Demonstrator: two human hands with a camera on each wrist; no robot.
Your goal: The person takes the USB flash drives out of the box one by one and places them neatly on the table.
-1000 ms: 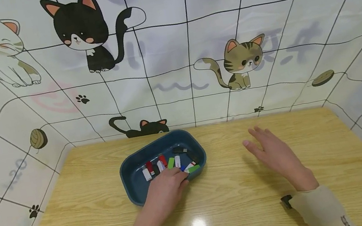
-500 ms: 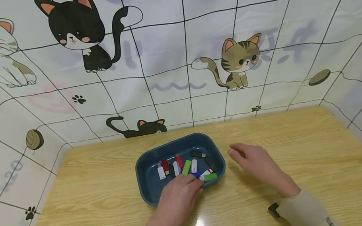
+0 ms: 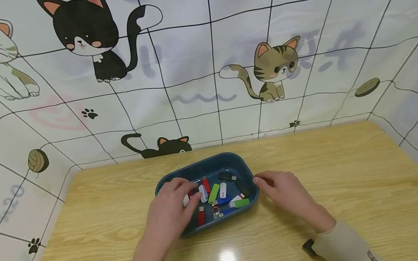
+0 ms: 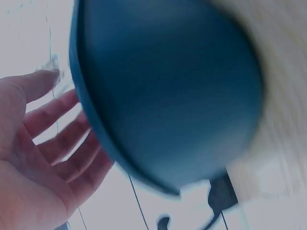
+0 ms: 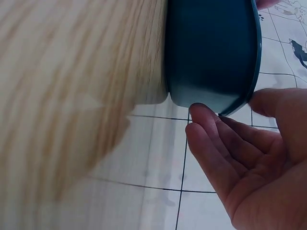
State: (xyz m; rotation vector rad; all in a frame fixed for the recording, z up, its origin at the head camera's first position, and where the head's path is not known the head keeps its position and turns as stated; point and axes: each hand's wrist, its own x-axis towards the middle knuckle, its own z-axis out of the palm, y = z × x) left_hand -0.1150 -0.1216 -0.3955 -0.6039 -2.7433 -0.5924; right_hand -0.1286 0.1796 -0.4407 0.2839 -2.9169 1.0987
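Note:
A dark blue plastic tray (image 3: 215,165) holds several USB sticks, among them a green one (image 3: 214,193), a white one (image 3: 223,190), a red one (image 3: 201,216) and a black one (image 3: 242,187). My left hand (image 3: 167,217) hovers over the tray's left end, covering part of it. In the left wrist view, its fingers (image 4: 72,139) are spread and loosely bent beside the rim. At the right end, the thumb of my right hand (image 3: 286,189) touches the rim. The right wrist view shows that hand's fingers (image 5: 206,148) extended at the outer wall.
The tray stands on a light wood table (image 3: 323,161), with bare wood to both sides and in front. A cloth backdrop (image 3: 188,59) printed with cartoon cats rises behind the table and along both sides.
The tray has shifted right. My left hand has left the front part of the tray for its left end, uncovering more USB sticks. My right hand has come left to the tray's right end.

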